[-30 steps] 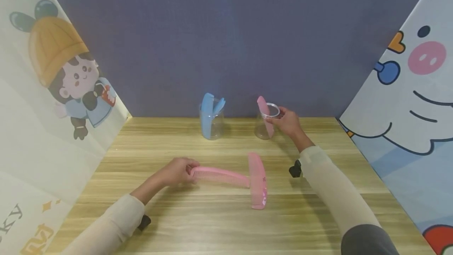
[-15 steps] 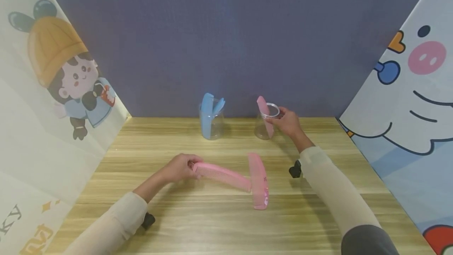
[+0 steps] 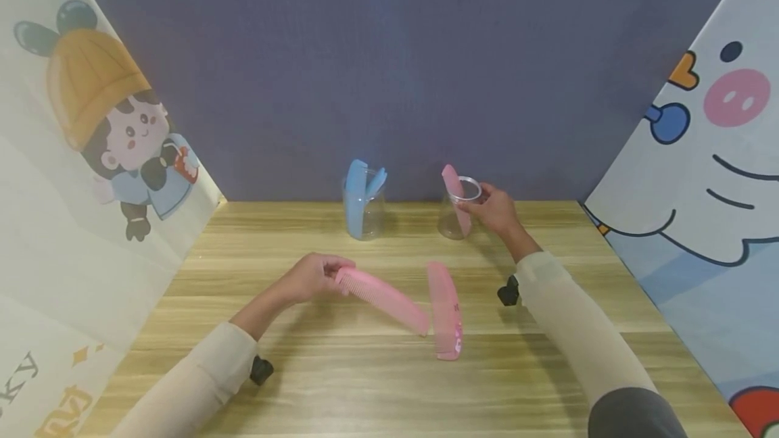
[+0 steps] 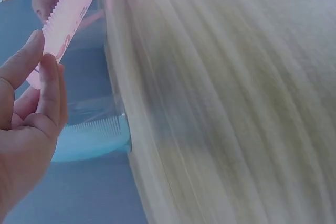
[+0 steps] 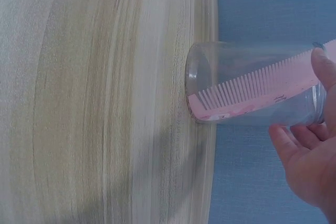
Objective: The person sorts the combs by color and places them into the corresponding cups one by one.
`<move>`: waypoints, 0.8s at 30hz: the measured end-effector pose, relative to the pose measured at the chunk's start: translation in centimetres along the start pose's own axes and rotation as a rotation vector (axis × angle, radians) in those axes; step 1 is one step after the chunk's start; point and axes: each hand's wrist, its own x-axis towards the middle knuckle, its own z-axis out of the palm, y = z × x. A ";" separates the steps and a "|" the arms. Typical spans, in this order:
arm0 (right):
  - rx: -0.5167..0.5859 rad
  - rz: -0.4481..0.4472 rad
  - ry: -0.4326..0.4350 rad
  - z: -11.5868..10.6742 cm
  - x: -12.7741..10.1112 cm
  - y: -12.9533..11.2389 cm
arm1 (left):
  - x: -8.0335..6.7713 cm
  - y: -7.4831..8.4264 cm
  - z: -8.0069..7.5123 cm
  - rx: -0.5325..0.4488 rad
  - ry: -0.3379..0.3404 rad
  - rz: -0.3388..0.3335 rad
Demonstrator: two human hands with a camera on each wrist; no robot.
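My left hand point(image 3: 313, 278) pinches one end of a pink comb point(image 3: 383, 297) between thumb and fingers. That comb is tilted, its held end raised and its far end low over the table. Just right of it, a second pink comb point(image 3: 445, 311) lies flat. At the back right, my right hand point(image 3: 494, 208) grips the rim of a clear cup point(image 5: 252, 116), thumb on one side and fingers on the other. A third pink comb point(image 5: 257, 90) leans inside this cup, its top above the rim. The left wrist view shows the held comb point(image 4: 68, 19) at the fingertips.
Another clear cup point(image 3: 374, 215) at the back left holds blue combs point(image 3: 356, 201). Behind both cups rises a dark blue-grey wall point(image 3: 389, 73). Printed panels flank the wood-grain table point(image 3: 341, 384) on the left and right.
My left hand has lifted the pink comb and moved slightly forward and right. The comb's far end has swung nearer me, off the lying comb. My right hand stays on the cup.
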 end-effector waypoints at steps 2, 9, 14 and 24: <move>0.003 0.003 -0.001 0.0 0.0 0.0 | 0.1 0.2 -0.2 -0.019 0.019 -0.010; -0.007 0.000 -0.009 -0.1 0.0 0.0 | 0.8 1.0 -1.3 -0.036 0.086 -0.007; -0.012 -0.003 -0.007 -0.1 -0.1 -0.1 | 1.4 1.7 -1.9 -0.079 0.123 -0.019; -0.001 0.003 -0.012 -0.1 -0.1 0.0 | 3.2 3.3 -2.4 -0.132 0.180 -0.005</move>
